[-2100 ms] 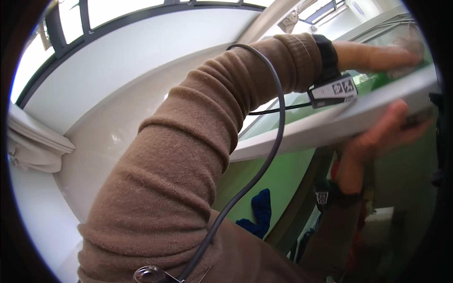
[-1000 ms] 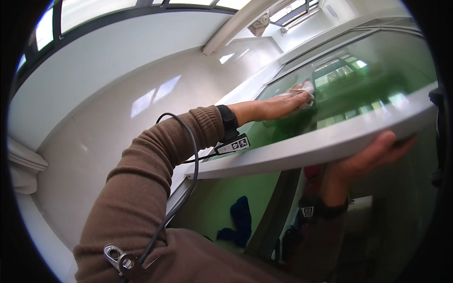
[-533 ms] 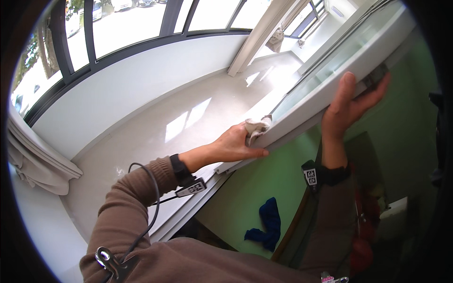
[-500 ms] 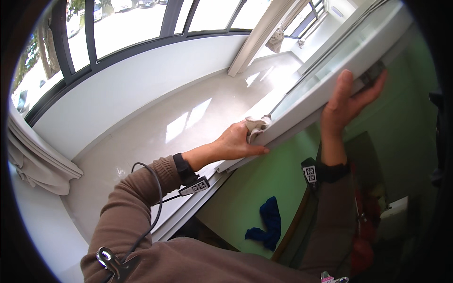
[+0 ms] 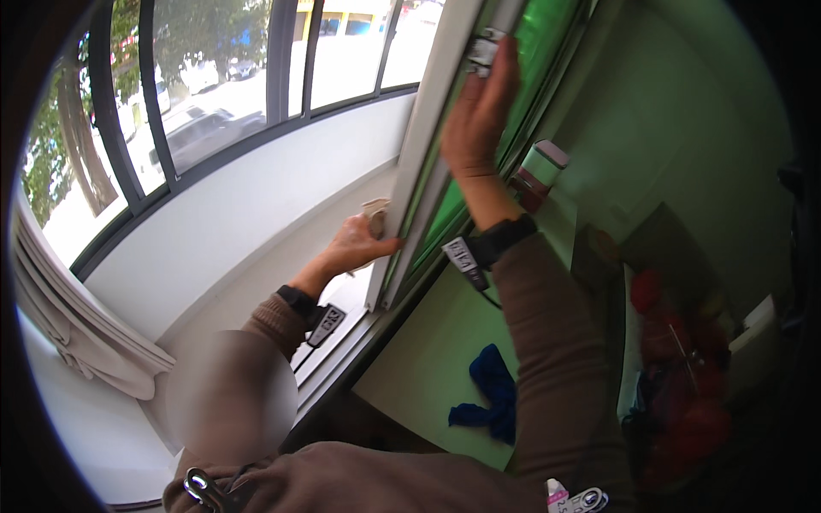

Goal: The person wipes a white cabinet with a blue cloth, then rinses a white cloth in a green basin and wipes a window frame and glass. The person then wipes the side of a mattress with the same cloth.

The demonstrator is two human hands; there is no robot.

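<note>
A curtain (image 5: 85,325) is hung well left of the door frame (image 5: 426,124). Just beside the frame's lower left side, a pale cloth (image 5: 376,216) is held in the curled left hand (image 5: 355,246), its thumb reached across to the frame's edge; how tightly the grip is closed cannot be told. From this hand, the frame's long axis is slanted up and rightward, its lower stretch being nearest. Its upper stretch is met by the right hand (image 5: 479,128), fingers almost straight beside a metal latch (image 5: 485,51); whether anything is clasped cannot be told. Right of the frame's foot, a blue cloth (image 5: 494,380) is seen on the worktop (image 5: 436,359).
</note>
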